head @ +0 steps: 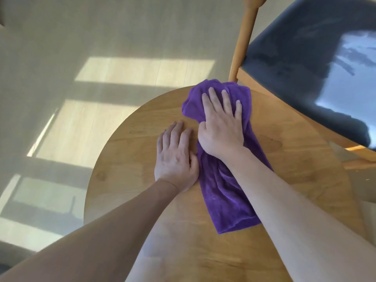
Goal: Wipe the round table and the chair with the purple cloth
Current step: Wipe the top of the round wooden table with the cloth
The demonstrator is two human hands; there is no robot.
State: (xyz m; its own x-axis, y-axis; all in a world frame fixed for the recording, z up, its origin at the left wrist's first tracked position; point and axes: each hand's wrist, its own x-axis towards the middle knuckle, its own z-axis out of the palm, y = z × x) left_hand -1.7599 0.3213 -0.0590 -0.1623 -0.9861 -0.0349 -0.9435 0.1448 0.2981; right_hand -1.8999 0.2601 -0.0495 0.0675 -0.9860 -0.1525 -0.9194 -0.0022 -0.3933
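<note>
- Landmark: round table of light brown wood, seen from above; its top fills the lower middle of the head view.
- Purple cloth of soft pile fabric lies on the tabletop as a long, loosely folded strip, running from the table's far edge back toward the person. Its far end is bunched and sits at the rim; its near end lies flat, right of the table's centre.
- Right hand rests palm down on the far, bunched part of the cloth. Fingers are spread and extended, pressing flat on the fabric rather than curled around it. The thumb lies at the cloth's left edge; whether it pinches fabric cannot be told.
- Left hand lies palm down on bare wood, just left of the cloth. Fingers are extended and close together, holding nothing. The thumb side touches the cloth's left edge.
- Both forearms are bare; the right forearm crosses over the cloth's middle.
- Chair with light wooden frame and dark blue padded seat stands just beyond the table's far right edge. A sunlit patch shows on the seat.
- Pale wood-look floor, left of the table, carries bright patches of sunlight.
</note>
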